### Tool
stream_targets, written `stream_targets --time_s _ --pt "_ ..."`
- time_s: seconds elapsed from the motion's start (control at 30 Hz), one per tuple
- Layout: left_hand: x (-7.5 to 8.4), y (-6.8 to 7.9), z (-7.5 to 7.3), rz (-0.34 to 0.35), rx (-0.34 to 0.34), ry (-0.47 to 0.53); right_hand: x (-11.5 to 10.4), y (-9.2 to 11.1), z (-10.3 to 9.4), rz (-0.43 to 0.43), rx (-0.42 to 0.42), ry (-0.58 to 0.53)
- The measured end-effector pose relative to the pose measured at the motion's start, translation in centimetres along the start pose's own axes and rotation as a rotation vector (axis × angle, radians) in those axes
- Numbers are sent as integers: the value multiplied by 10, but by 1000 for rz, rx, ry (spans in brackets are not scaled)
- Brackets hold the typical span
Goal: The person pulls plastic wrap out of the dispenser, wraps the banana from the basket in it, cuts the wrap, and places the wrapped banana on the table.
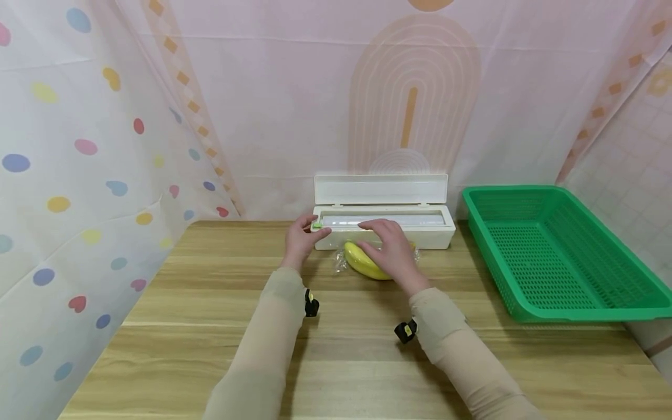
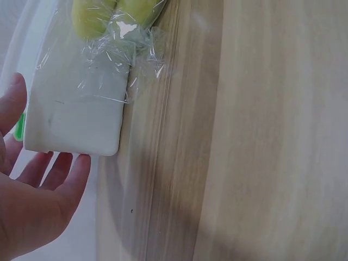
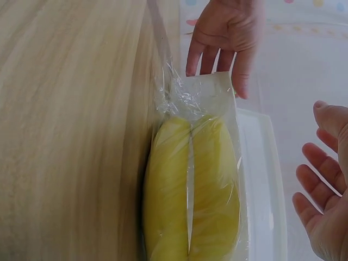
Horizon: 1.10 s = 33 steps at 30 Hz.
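Note:
A white cling film dispenser box (image 1: 385, 238) stands at the back of the table with its lid (image 1: 380, 189) up. A roll of film (image 1: 388, 220) lies inside, and a green slider (image 1: 317, 226) sits at the left end. My left hand (image 1: 299, 242) is at that end, straight fingertips touching the end wall (image 2: 76, 155) and the thumb beside the slider. Two yellow bananas (image 3: 190, 185) wrapped in clear film lie against the box's front. My right hand (image 1: 391, 251) hovers over the bananas and box front, fingers apart, holding nothing.
A green plastic basket (image 1: 475, 233) stands to the right on the wooden table (image 1: 346, 367). Patterned curtains (image 1: 273, 116) hang behind and at the left. Crinkled film ends (image 2: 147, 60) stick out past the bananas.

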<state>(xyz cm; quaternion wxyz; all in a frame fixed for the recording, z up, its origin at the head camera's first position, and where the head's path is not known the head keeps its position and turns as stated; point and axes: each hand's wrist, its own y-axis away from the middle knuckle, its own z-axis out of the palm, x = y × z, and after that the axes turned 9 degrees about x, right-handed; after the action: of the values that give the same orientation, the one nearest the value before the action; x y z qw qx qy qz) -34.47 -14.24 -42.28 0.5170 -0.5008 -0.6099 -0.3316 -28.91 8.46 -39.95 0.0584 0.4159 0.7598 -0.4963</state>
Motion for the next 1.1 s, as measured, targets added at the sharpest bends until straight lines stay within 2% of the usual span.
stream_targets --time_s 0.33,0.67,1.1 --pt "-5 0 0 4 25 -39 -5 -13 9 57 -87 40" --pt "-5 1 1 45 43 -71 -13 -31 20 85 -172 85" --pt "-3 1 0 38 40 -85 -19 -49 37 112 -216 112"
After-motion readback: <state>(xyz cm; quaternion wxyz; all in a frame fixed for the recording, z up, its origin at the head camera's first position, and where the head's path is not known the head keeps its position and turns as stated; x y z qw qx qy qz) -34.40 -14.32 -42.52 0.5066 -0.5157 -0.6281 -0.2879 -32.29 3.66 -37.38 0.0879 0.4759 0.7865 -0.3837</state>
